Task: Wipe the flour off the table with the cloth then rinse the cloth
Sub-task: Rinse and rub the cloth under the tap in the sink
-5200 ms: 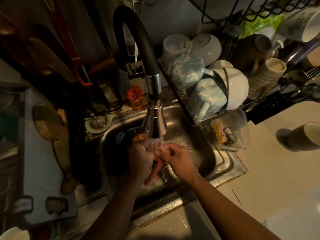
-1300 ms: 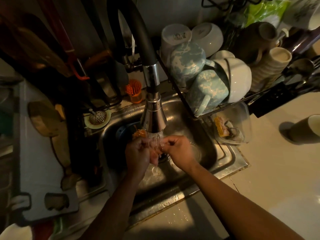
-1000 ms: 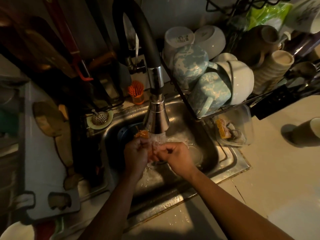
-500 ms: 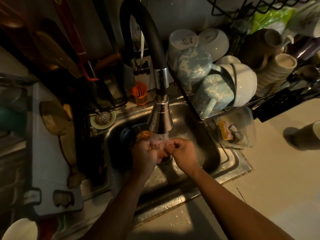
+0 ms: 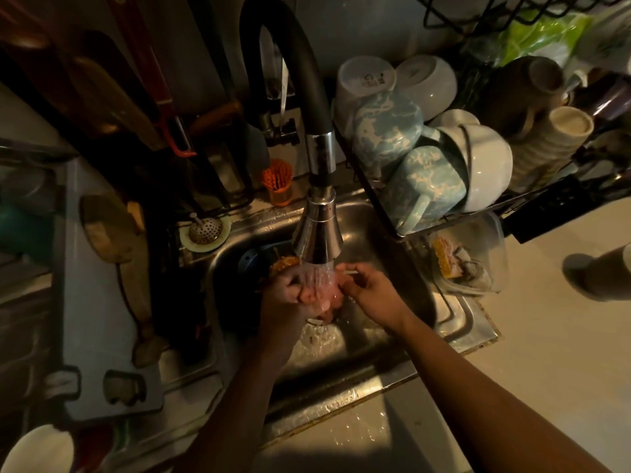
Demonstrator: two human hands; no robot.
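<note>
Two hands grip the pinkish cloth over the steel sink, directly under the spray from the faucet head. The left hand is curled closed around one side of the cloth, and the right hand pinches the other side between thumb and fingers, so the cloth is bunched between them with water running through it. Water splashes on the sink floor below. A black faucet hose arches up behind. To the right, a dish rack holds blue marbled mugs and white bowls. A sink strainer sits left of the basin.
</note>
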